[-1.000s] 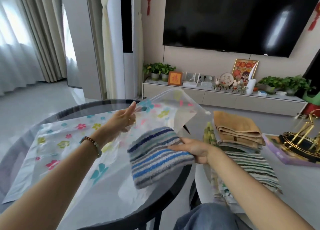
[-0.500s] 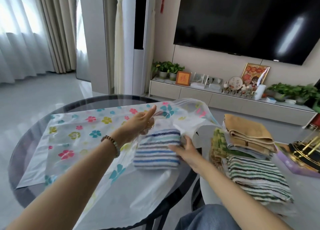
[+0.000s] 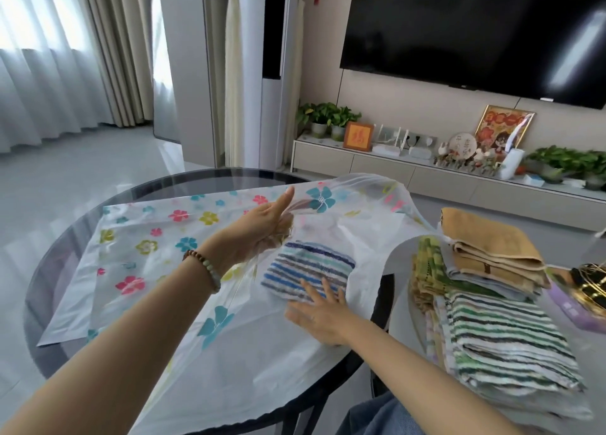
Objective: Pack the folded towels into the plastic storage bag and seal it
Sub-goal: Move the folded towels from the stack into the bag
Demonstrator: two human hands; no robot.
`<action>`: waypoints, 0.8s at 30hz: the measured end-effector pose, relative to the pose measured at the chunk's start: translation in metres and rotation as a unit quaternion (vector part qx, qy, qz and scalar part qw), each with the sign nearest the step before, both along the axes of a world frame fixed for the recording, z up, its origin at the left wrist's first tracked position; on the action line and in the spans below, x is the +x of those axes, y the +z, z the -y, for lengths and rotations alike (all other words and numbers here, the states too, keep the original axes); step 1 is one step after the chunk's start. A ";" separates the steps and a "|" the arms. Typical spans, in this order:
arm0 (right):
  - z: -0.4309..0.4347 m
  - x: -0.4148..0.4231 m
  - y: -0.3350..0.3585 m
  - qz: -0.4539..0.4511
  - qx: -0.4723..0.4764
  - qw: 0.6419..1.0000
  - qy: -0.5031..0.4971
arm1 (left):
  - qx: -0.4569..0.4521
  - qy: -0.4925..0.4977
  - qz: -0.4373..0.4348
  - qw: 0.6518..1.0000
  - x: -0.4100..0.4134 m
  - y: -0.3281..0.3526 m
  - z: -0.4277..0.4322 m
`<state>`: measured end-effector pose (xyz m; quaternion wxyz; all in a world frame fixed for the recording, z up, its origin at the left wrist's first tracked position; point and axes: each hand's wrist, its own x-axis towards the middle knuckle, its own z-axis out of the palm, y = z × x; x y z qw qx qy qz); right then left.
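Note:
A clear plastic storage bag point(image 3: 147, 254) printed with coloured flowers lies across the round glass table point(image 3: 59, 247), its mouth toward me and to the right. My left hand point(image 3: 262, 228) grips the bag's upper sheet and lifts it. A folded blue-striped towel point(image 3: 310, 270) lies in the open mouth on the lower sheet. My right hand point(image 3: 319, 313) rests flat, fingers spread, against the towel's near edge. To the right a stack holds a tan towel point(image 3: 488, 241) on top and a green-striped towel point(image 3: 505, 339) in front.
The towel stack sits on a smaller white table point(image 3: 398, 306) beside the glass table. A gold wire stand point(image 3: 592, 287) and a purple item point(image 3: 574, 313) are at the far right. A TV cabinet with plants stands behind. My denim-clad knee point(image 3: 383, 416) is below the table edge.
The blue-striped towel has gone from held at the bag's mouth to lying further inside it. My right hand let go of its edge and now lies flat against it. My left hand keeps the sheet raised.

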<state>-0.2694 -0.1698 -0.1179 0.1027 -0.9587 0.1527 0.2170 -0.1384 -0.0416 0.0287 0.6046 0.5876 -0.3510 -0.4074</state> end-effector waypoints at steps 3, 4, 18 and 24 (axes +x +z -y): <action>0.028 0.036 -0.001 0.011 0.001 0.998 -0.068 | -0.015 -0.023 -0.027 0.999 0.006 -0.001 -0.003; 0.038 0.048 0.000 0.020 0.000 0.995 -0.101 | -0.015 -0.020 -0.029 0.999 0.005 -0.001 -0.004; 0.072 -0.047 0.110 0.102 0.341 0.933 -0.053 | 0.004 -0.017 0.030 0.999 -0.026 -0.014 0.039; 0.136 -0.191 0.146 0.167 0.330 0.904 -0.215 | 0.025 -0.015 0.019 0.999 -0.040 -0.034 0.054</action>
